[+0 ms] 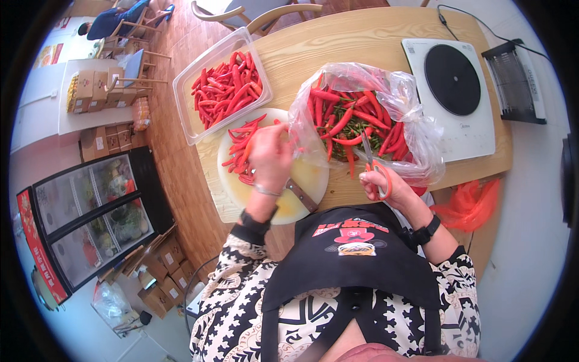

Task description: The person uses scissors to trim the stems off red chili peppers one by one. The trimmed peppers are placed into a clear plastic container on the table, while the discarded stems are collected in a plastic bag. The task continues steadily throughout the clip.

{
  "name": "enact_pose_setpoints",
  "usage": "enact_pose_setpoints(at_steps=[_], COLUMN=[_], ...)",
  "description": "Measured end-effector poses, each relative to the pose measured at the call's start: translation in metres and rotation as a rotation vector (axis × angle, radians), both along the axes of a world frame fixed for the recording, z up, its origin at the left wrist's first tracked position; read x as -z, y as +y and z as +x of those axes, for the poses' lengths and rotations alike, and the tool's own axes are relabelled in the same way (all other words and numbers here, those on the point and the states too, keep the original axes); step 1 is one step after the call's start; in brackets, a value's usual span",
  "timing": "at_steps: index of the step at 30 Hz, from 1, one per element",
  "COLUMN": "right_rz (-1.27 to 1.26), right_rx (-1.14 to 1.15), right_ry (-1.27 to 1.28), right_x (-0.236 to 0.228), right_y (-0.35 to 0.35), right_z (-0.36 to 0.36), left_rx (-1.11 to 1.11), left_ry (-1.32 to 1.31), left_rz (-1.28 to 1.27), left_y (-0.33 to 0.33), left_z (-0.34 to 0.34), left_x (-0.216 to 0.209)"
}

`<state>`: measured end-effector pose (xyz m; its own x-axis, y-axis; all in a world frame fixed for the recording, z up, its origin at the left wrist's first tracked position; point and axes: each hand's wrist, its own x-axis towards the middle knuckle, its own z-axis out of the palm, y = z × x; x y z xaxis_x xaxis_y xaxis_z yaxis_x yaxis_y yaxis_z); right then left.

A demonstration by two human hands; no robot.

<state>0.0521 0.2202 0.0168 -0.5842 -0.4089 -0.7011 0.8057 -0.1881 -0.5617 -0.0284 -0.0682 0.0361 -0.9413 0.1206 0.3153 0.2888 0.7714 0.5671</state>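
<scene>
The right hand (381, 183) grips orange-handled scissors (374, 170), their blades running straight away from the grip into a clear bag (410, 114) of red chillies (353, 117). Left hand (270, 158) presses chillies on the round cutting board (304, 181); its grasp cannot be told.

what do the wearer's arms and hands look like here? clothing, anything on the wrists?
Both hands are bare, no gloves. The left hand has a thin silver bangle at the wrist and a black watch-like band further up the forearm. The right hand has a similar black band. Both sleeves are cream with a bold black pattern, pushed up the forearms.
</scene>
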Motion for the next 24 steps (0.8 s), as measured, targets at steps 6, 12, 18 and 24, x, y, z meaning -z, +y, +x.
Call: enact_pose_setpoints(at_steps=[6, 12, 18, 24], right_rz=[0.127, 0.398, 0.628, 0.641], right_rx=[0.018, -0.119, -0.245, -0.199], right_ry=[0.052, 0.175, 0.253, 0.364], right_x=[0.006, 0.025, 0.017, 0.012], right_y=[-0.004, 0.004, 0.002, 0.004], right_z=[-0.004, 0.012, 0.011, 0.011], left_rx=[0.122, 0.27, 0.401, 0.384], left_ry=[-0.126, -0.078, -0.046, -0.084], left_rz=[-0.281, -0.245, -0.175, -0.11], left_y=[0.109, 0.105, 0.102, 0.101], left_z=[-0.024, -0.019, 0.003, 0.005], left_x=[0.049, 0.048, 0.019, 0.013])
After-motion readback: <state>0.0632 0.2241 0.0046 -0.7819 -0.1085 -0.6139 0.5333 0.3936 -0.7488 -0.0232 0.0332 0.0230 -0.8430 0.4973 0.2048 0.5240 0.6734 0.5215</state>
